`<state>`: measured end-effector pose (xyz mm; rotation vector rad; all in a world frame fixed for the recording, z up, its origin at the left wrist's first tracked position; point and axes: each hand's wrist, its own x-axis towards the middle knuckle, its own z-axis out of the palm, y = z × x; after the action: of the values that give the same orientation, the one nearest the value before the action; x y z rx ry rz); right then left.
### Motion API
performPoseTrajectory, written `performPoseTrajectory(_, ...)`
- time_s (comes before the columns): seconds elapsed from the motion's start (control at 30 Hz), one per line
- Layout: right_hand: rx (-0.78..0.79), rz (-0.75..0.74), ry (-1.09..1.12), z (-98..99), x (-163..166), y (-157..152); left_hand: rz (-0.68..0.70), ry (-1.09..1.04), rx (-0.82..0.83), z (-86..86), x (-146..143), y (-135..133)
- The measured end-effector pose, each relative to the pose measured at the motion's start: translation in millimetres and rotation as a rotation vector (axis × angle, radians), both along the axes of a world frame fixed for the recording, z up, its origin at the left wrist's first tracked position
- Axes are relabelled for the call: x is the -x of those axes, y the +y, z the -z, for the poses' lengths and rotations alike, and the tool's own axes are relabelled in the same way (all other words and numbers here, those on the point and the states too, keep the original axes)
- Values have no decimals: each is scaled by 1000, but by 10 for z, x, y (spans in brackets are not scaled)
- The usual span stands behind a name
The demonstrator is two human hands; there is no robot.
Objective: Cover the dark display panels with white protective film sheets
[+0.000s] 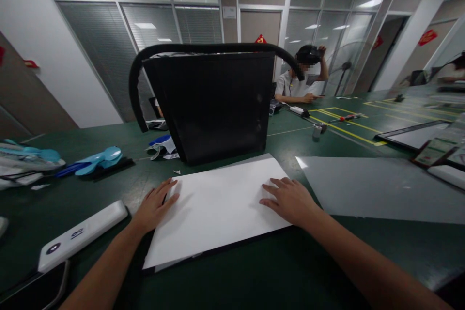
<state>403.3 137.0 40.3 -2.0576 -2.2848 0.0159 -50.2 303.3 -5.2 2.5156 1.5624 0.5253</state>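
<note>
A white rectangular sheet (pixel 218 213) lies flat on the green table in front of me, over a thin dark-edged layer that shows along its near edge. My left hand (pixel 156 203) rests at the sheet's left edge, fingers apart, its fingertips touching the border. On the right part of the sheet lies my right hand (pixel 288 198), palm down with spread fingers. Neither hand grips anything. Just beyond the sheet stands a black panel (pixel 218 106), upright and leaning slightly, with a black foam-like tube (pixel 207 48) arched over its top.
A translucent sheet (pixel 385 189) lies to the right. Left are a white power bank (pixel 83 237), a phone (pixel 39 288) and blue scissors-like tools (pixel 98 160). Farther back are a red screwdriver (pixel 347 117), a dark-framed panel (pixel 414 134) and a seated person (pixel 296 85).
</note>
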Motion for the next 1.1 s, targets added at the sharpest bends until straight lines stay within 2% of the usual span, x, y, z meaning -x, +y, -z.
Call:
performPoseTrajectory(0.33,-25,-37,-28,-77,110,-85,-1,54,23,33,33,20)
performPoseTrajectory(0.63,-17,-74,39,-115,-29,-3,-1,88,12,45,42,41)
performPoseTrajectory(0.77,-34,-34,78,-116,-78,5,4,95,17,44,54,38)
performPoseTrajectory(0.9,-79,1,104,-64,-177,49,4,91,30,42,54,33)
performPoseTrajectory(1.1,-125,141,105,151,-463,148,4,68,42,30,44,30)
